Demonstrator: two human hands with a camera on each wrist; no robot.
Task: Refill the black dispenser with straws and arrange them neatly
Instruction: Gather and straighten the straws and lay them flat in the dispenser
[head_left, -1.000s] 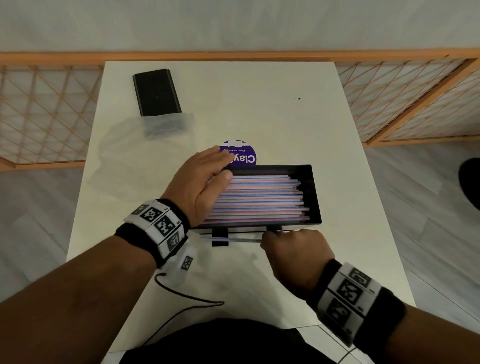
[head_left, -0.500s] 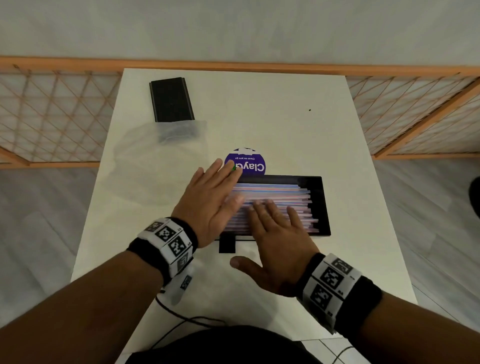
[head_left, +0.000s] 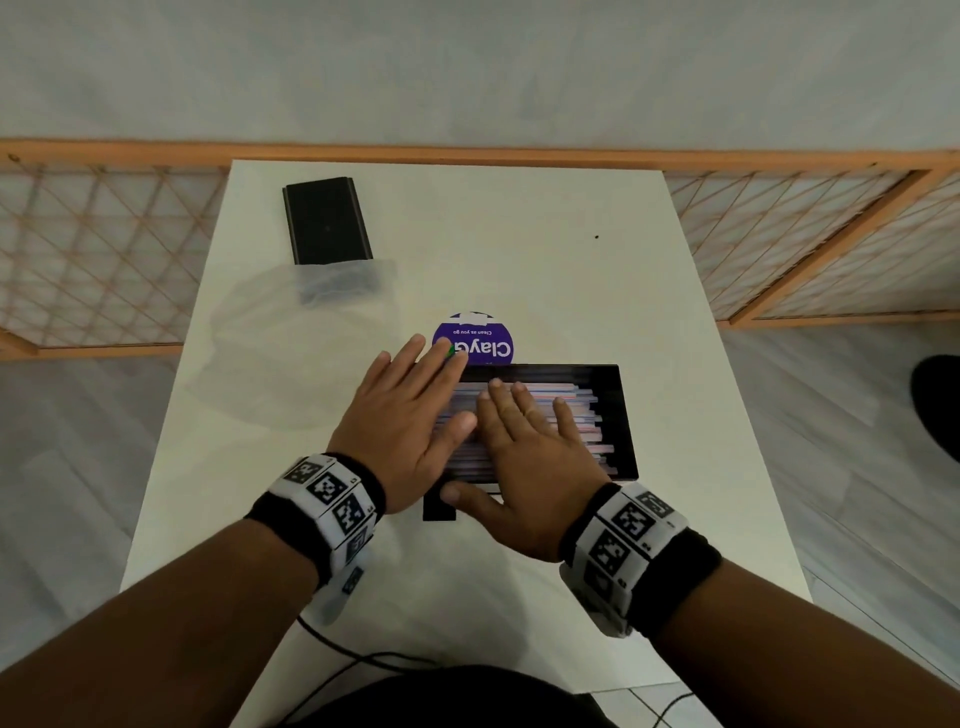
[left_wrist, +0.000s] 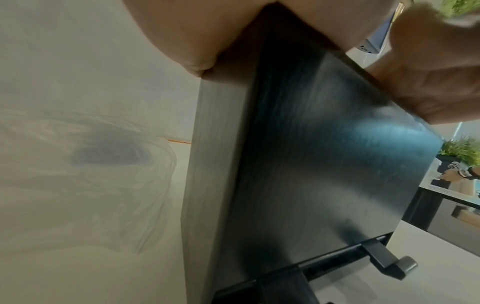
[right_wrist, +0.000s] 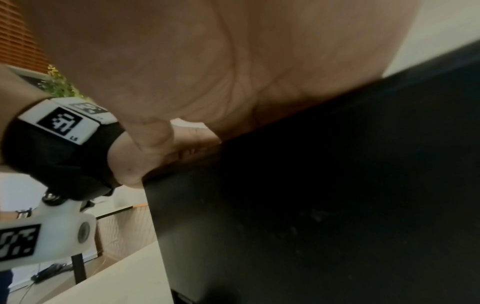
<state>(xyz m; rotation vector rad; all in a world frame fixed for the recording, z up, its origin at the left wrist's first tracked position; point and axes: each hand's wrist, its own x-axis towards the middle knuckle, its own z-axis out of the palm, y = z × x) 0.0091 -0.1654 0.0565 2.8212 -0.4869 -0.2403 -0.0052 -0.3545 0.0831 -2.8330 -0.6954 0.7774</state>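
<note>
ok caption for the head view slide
Both hands, left and right, flat on straws in the black dispenser.

Right hand flat atop black dispenser — left wristband beside.

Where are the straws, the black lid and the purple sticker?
straws (head_left: 582, 415), head view, on the bare right ends of the stack.
black lid (head_left: 326, 221), head view, on its flat top.
purple sticker (head_left: 485, 343), head view, on its printed face.
</note>
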